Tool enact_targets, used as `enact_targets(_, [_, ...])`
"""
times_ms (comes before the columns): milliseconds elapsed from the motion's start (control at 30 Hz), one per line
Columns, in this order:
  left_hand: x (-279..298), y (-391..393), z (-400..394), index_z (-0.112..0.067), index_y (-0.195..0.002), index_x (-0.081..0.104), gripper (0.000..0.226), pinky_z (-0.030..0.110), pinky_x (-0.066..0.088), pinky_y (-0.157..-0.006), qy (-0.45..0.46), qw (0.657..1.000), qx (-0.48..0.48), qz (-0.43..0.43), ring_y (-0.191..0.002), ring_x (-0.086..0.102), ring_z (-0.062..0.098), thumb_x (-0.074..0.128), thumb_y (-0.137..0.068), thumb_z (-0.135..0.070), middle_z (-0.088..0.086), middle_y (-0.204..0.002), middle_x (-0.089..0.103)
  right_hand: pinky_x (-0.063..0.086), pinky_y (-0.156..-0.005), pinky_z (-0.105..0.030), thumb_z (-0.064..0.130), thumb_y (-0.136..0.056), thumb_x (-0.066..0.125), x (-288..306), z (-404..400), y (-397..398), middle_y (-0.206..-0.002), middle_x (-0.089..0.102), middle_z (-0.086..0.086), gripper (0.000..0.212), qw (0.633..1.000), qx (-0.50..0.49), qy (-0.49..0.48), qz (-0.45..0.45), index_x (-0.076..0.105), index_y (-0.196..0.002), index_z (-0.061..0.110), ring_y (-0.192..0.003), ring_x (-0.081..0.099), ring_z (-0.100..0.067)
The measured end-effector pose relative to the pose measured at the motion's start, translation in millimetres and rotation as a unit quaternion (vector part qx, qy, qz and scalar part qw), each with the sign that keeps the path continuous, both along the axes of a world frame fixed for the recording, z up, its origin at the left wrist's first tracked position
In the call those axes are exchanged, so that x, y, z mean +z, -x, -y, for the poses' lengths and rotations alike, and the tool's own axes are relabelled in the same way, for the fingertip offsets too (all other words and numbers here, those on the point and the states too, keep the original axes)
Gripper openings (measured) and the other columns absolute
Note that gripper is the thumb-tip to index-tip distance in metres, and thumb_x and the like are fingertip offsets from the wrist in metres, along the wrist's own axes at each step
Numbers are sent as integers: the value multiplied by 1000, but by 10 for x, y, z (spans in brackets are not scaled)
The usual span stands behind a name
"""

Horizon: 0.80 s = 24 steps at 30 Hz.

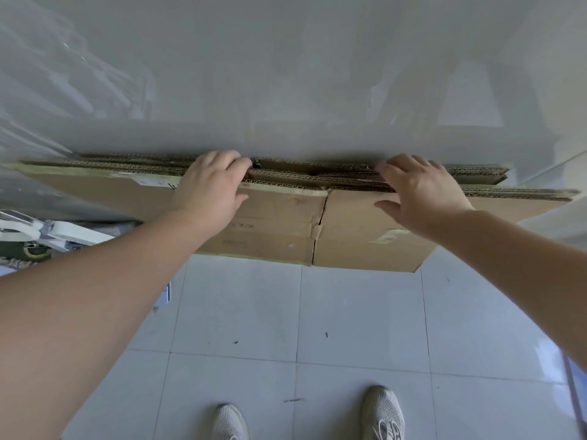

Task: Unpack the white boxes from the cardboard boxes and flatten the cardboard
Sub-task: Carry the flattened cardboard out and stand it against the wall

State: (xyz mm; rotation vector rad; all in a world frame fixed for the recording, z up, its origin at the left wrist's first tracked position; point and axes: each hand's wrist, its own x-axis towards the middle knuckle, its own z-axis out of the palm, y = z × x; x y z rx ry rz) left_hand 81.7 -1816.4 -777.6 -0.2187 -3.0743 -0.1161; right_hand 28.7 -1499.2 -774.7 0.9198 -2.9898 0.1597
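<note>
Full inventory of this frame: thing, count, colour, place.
flattened cardboard: a stack of several sheets, exact count unclear, brown, standing on edge against the wall
wall: one, pale grey-white, behind the stack
floor tiles: many, glossy white with small dark marks, underfoot
white objects: unclear what they are, white, at the left edge beside the stack
shoes: two, light grey mesh, bottom centre
left hand: one, fingers curled over the stack's top edge, left of centre
right hand: one, fingers resting on the top edge, thumb apart over the front sheet, right of centre
</note>
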Motion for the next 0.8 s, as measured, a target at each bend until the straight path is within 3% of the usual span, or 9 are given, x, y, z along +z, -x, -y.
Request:
enact_targets(233, [-30,15,-2,-8,-133,48,70,45,32,-103,4,999,31,15,-120,45,37,80,-73,-25,16,-130,50,42,-89,-54,22,-67,84,18,-6,-40,-119,54,-22,61,1000,-23,-5,-17,59,-120,5,-105,53,-44])
enact_targets(467, [-33,-38,-45,-6,-127,53,65,44,33,-100,8,1000,17,1,-112,48,38,81,-72,-25,16,-124,52,42,-88,-53,27,-66,84,19,-25,-80,-117,54,-20,63,999,-26,-29,-20,58,-119,5,-104,52,-42])
enact_targets(800, [26,-73,-225,-6,-131,50,67,38,27,-102,-16,1000,-18,9,-118,46,35,80,-74,-26,14,-128,51,44,-84,-52,30,-63,86,48,29,-114,-113,56,-20,65,999,-17,-22,-16,59,-117,5,-99,55,-42])
